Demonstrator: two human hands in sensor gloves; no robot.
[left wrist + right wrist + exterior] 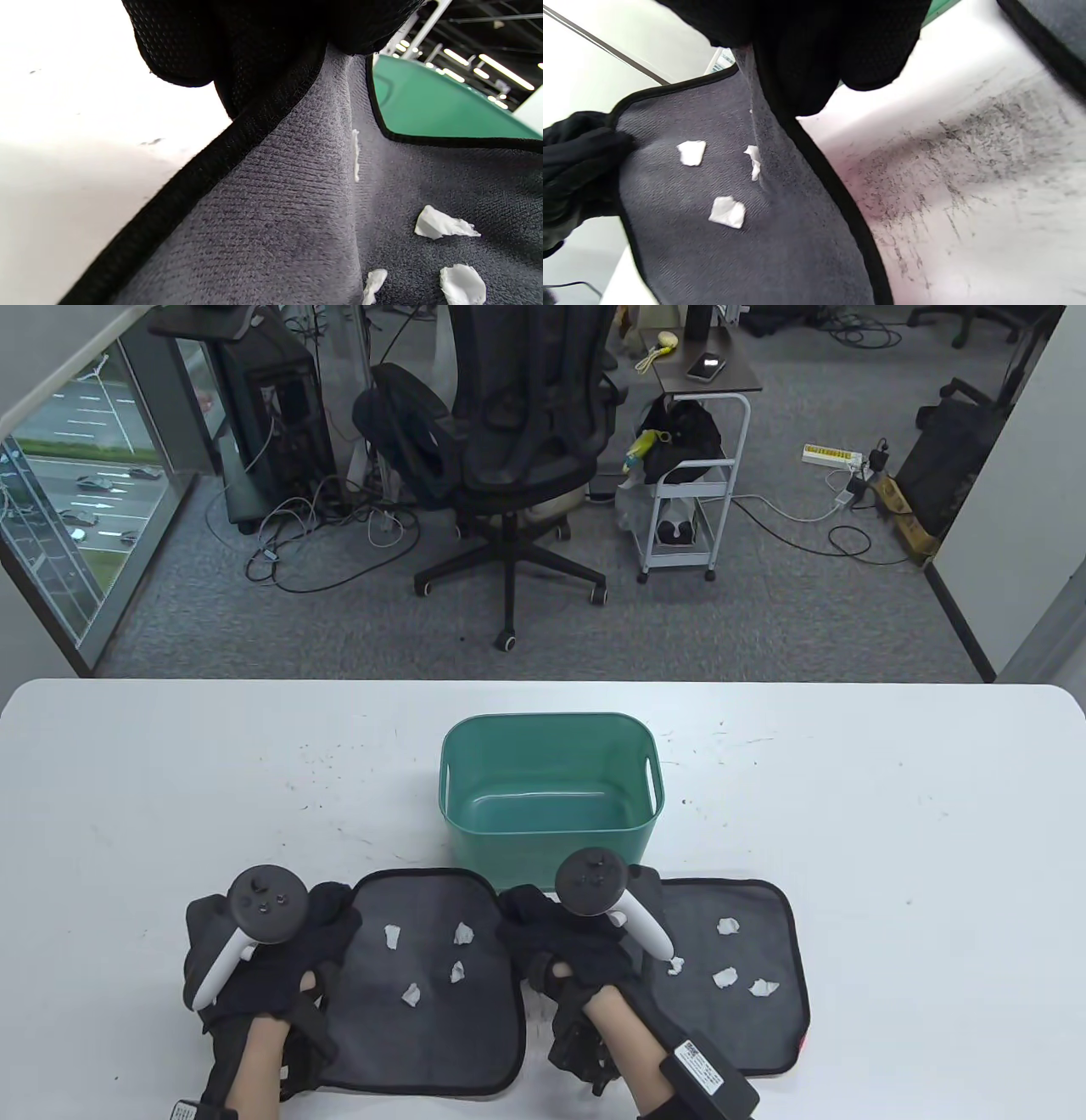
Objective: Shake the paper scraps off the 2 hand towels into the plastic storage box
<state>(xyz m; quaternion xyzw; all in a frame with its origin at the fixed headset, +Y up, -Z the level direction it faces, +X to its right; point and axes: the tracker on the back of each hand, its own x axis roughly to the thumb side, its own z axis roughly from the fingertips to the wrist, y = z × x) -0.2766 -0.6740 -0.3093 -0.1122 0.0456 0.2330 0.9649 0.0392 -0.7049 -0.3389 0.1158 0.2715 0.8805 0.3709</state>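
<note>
Two dark grey hand towels lie side by side at the table's near edge. The left towel (424,993) carries several white paper scraps (458,971). My left hand (327,909) pinches its far-left corner. My right hand (528,914) pinches its far-right corner. In the left wrist view the towel (275,212) creases up toward my fingers (237,55). The right wrist view shows the same towel (712,254), its scraps (727,212) and my left hand (572,169). The right towel (747,1018) lies flat with several scraps (724,978). The green plastic box (543,840) stands just behind the towels.
The white table (891,831) has dark scuff marks and specks, mostly around the box. An office chair (517,432) and a small cart (691,475) stand on the floor beyond the far edge.
</note>
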